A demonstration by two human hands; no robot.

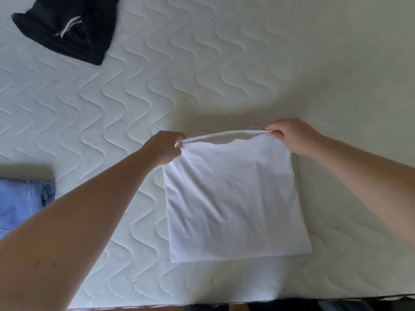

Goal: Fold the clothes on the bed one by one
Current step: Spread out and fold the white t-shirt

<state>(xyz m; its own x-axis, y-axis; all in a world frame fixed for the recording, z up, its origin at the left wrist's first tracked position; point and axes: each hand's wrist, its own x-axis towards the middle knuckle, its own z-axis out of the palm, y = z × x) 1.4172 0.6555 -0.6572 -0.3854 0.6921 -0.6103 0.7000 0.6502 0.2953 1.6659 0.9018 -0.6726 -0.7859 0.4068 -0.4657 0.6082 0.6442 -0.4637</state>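
Note:
A white garment (233, 198) lies as a folded rectangle on the quilted mattress (134, 104), near its front edge. My left hand (165, 147) pinches its far left corner. At the far right corner, my right hand (292, 136) pinches the cloth too. The far edge is lifted slightly off the bed between the two hands, and the near edge lies flat.
A black garment (67, 28) with a white stripe lies crumpled at the far left. Folded blue denim (20, 203) sits at the left edge. The mattress's front edge (224, 303) runs along the bottom of the view.

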